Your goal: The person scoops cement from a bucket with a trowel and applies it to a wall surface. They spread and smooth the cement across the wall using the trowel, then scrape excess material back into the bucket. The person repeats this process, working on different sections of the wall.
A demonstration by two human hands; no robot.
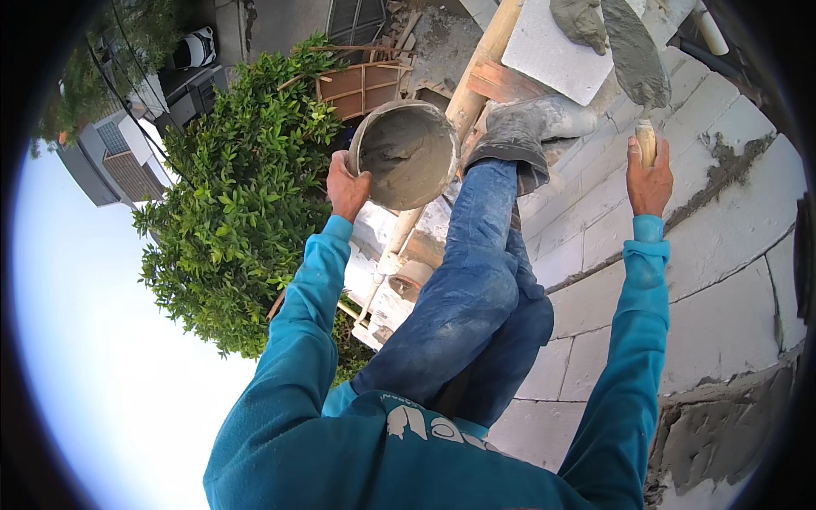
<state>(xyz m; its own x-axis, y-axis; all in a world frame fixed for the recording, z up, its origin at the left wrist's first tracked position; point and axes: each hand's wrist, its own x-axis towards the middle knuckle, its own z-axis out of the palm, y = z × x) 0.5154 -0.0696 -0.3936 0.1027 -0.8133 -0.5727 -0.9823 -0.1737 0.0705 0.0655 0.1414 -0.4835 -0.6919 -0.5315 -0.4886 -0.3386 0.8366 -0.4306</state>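
My left hand (347, 189) grips the left rim of a round bucket (453, 143). Wet grey mortar (404, 166) lies inside it, smeared up the walls. On the right, my right hand (650, 183) is closed round the wooden handle of a trowel (646, 140). The trowel's blade points away from me and is coated in grey mortar. Beside the blade, a pale block (552, 55) carries a lump of mortar (582, 21) on its top face.
A wall of pale blocks (722, 255) with mortar joints runs down my right side. My boot (518, 132) stands by a bamboo pole (476, 81) and bricks (503, 82). Left of the bucket grows a leafy tree (229, 187); a parked car (200, 48) shows far below.
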